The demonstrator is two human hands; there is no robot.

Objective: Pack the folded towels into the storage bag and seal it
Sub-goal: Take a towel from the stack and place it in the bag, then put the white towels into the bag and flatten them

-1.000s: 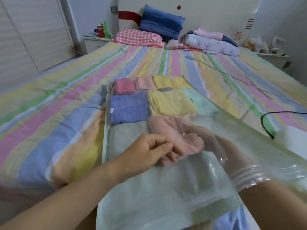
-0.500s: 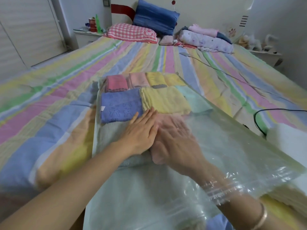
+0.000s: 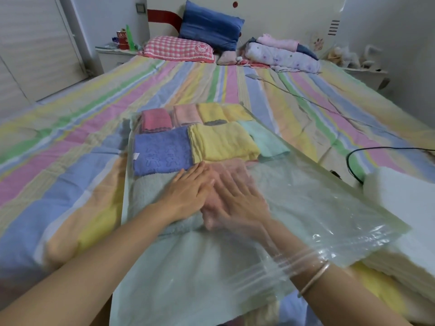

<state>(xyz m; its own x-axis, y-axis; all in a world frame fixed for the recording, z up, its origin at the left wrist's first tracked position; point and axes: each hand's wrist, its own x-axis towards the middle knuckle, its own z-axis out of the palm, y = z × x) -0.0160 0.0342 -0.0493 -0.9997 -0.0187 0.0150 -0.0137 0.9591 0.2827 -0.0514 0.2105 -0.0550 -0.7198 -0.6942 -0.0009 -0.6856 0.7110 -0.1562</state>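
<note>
A clear plastic storage bag [image 3: 306, 208] lies on the striped bed, its open mouth toward me. Inside are several folded towels: a blue one [image 3: 162, 151], a yellow one [image 3: 221, 142], a mint one [image 3: 266, 140], a grey one [image 3: 150, 191], smaller pink and yellow ones at the far end, and a pink towel [image 3: 233, 168] in the middle. My right hand [image 3: 240, 198] is inside the bag, flat on the pink towel. My left hand [image 3: 190, 191] lies flat on the bag beside it, fingers straight, over the grey towel's edge.
A stack of white and yellow folded cloth [image 3: 400, 208] sits at the right by the bag's mouth. A black cable [image 3: 353, 158] loops on the bed to the right. Pillows [image 3: 179, 49] and bundled bedding [image 3: 282, 55] lie at the headboard; a nightstand [image 3: 113, 55] stands far left.
A second ago both hands pinched the pink towel at the bag's mouth. It now lies deeper in the bag, and both hands have flattened on it.
</note>
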